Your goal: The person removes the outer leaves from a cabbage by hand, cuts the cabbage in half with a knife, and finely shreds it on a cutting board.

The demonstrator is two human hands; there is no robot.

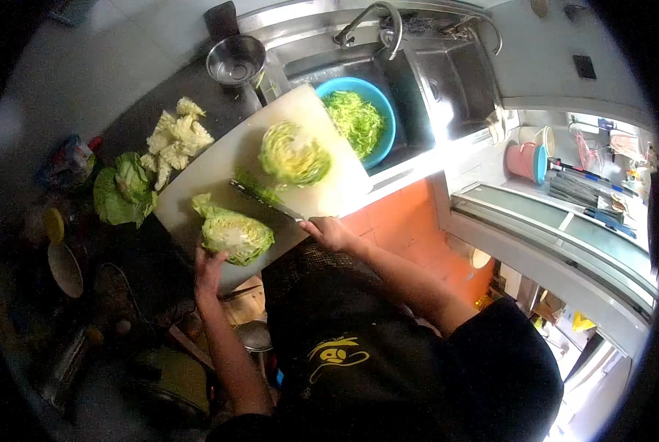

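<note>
In my right hand (331, 233) is the handle of a kitchen knife (264, 199), its blade pointing up and left across the board. A few green shreds lie along the blade. My left hand (209, 271) grips the lower left edge of a cut cabbage piece (235, 234), its pale cut face showing; some fingers are hidden behind it. Above the knife, a second cut cabbage piece (295, 153) rests on the white cutting board (230, 151). Shredded cabbage (353, 121) fills much of a blue basin (390, 121) beyond the board's right end.
A double sink (458, 70) with a curved faucet (397, 26) holds the basin. Left of the board lie loose cabbage leaves (125, 190) and pale cauliflower-like pieces (176, 136). A metal bowl (236, 60) stands behind. Cookware and a ladle (65, 269) are at far left.
</note>
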